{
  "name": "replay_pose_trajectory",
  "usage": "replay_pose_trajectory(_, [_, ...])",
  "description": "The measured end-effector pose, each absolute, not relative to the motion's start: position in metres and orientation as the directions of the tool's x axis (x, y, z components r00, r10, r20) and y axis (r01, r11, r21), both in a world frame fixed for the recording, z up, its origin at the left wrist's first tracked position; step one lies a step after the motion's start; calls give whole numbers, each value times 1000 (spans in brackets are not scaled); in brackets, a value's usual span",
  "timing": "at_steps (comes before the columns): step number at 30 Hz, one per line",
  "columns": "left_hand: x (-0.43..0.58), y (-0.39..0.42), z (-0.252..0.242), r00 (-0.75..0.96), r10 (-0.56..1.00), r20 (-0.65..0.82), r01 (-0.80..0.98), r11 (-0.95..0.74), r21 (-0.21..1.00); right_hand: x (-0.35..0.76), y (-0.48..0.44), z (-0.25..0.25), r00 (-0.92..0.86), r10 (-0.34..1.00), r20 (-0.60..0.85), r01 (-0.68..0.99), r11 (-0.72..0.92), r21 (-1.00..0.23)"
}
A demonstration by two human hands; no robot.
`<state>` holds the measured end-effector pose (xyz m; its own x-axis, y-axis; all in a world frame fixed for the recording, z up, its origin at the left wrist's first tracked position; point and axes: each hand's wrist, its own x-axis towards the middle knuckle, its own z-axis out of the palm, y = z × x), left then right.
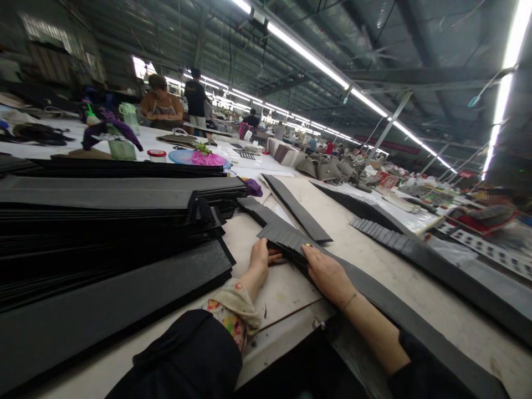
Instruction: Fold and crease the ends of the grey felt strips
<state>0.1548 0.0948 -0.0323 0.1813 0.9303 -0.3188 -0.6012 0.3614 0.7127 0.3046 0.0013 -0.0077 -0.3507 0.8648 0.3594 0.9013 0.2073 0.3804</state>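
A stack of long dark grey strips, flat like leather or sheet material, lies slantwise before me, its layered ends fanned out in steps. My left hand grips the near edge of the fanned end, thumb above and fingers partly hidden beneath. Farther right along that edge, my right hand is closed over the strips, its thumb side hidden. Something small and yellow shows at its fingertips. Just beyond, a separate grey strip lies on the pale table board.
Tall piles of dark strips fill the left. Another fanned pile lies to the right. Farther back are a blue plate with a pink item, a red-lidded jar and green bottles. Several people work at tables behind.
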Motion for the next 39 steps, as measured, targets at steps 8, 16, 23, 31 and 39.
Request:
replay_pose_trajectory(8, [156,99,-38,203,929,-309,-602,367,709,297,5,-8,-336,876,346,905,199,375])
replay_pose_trajectory(16, [163,83,-34,309,903,-297,-555,425,715,293,-1,-10,-295,897,330,932,193,308])
replay_pose_trajectory(23, [178,54,-35,483,839,-250,-374,456,808,293,-9,-5,-231,913,335,973,223,62])
replay_pose_trajectory(31, [178,52,-29,450,873,-186,-399,384,833,354,4,28,-42,967,253,942,122,-311])
replay_pose_trajectory(39, [182,31,-16,521,837,-165,-475,446,759,356,6,36,-66,977,204,892,149,-427])
